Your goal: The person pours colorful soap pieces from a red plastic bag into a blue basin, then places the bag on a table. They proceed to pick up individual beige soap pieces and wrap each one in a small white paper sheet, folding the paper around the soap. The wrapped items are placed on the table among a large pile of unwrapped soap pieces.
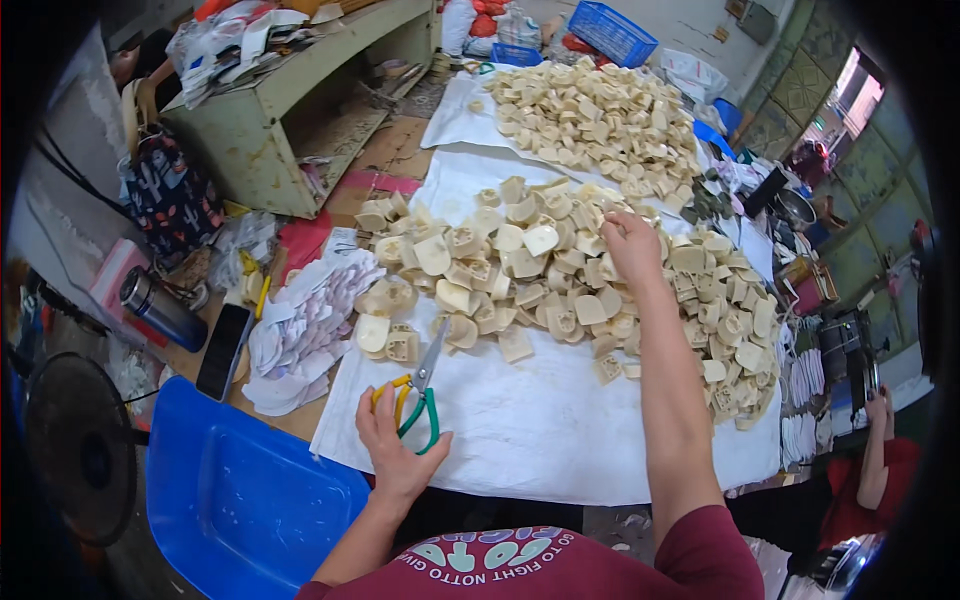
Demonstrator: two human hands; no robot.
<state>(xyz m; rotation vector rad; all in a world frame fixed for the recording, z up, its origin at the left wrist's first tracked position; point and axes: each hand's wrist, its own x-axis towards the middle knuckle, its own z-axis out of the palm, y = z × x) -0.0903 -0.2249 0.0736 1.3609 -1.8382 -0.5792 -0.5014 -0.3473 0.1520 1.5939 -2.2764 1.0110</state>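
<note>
While the left hand [400,465] grips a pair of steel scissors with one yellow and one green handle [421,384], its fingers curled at the yellow loop and its thumb by the green one, the right hand [635,250] reaches into a heap of cream-coloured, rounded, block-like pieces [520,260] on a white cloth [510,420]. The right fingers are bent and drawn together at the heap; whether they pinch a piece cannot be told. The scissors lie over the cloth's left part, inward from its near left corner, their blades pointing away from the person and the tips close to the nearest pieces. The heap spreads across the cloth's middle, running down along its right edge, while the strip by the near edge is bare. Past the far edge, a second heap of similar cream pieces [600,115] sits on another white sheet [458,118]. Beside the left edge lie a loose pile of thin, whitish scraps [310,330], a dark smartphone [225,350] and a dark blue metal flask [165,312]. Just off the near left corner stands a bright blue plastic tub [250,480].
</note>
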